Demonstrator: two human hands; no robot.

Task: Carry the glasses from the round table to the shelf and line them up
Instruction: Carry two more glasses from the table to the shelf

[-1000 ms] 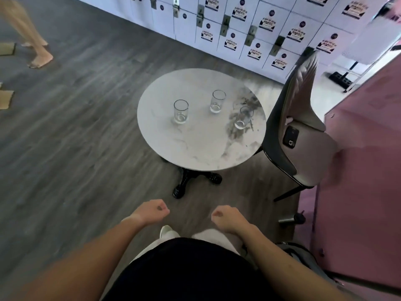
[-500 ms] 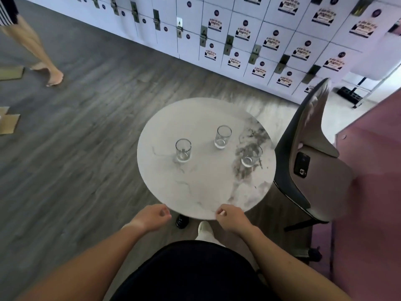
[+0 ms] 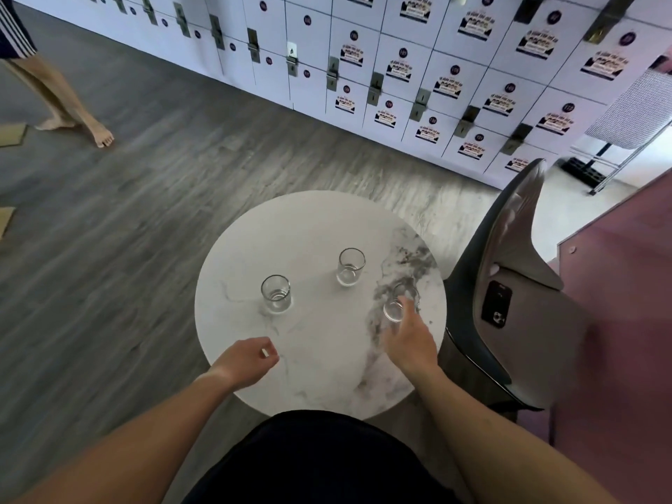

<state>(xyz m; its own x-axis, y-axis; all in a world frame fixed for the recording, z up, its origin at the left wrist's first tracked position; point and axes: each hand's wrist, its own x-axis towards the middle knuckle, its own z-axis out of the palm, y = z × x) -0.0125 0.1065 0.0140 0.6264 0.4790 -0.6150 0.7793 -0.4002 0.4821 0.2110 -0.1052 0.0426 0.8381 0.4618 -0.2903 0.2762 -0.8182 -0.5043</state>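
The right hand [image 3: 409, 340] reaches over the right side of the round table [image 3: 309, 227], fingers spread loose and open, their tips at the near side of the right glass [image 3: 398, 303]; whether they touch it is blurred and cannot be told. The left hand [image 3: 245, 361] hovers above the near left part of the top, fingers curled in loosely with thumb near forefinger, gripping nothing.

All three glasses stand upright on the table. The right glass sits on the grey veining close to the right edge. The middle glass [image 3: 351, 267] stands farther back, near the centre, apart from both hands. The left glass [image 3: 276, 294] stands left of centre, beyond the left hand with bare tabletop between them.

The near edge of the table lies just before the person's body, and the top around the glasses is bare. A chair [image 3: 509, 285] presses close against the right edge, a phone [image 3: 496, 303] lying on its seat. Lockers [image 3: 418, 67] line the far wall, with open wooden floor [image 3: 127, 231] to the left, where another person's bare legs [image 3: 65, 103] stand far off.
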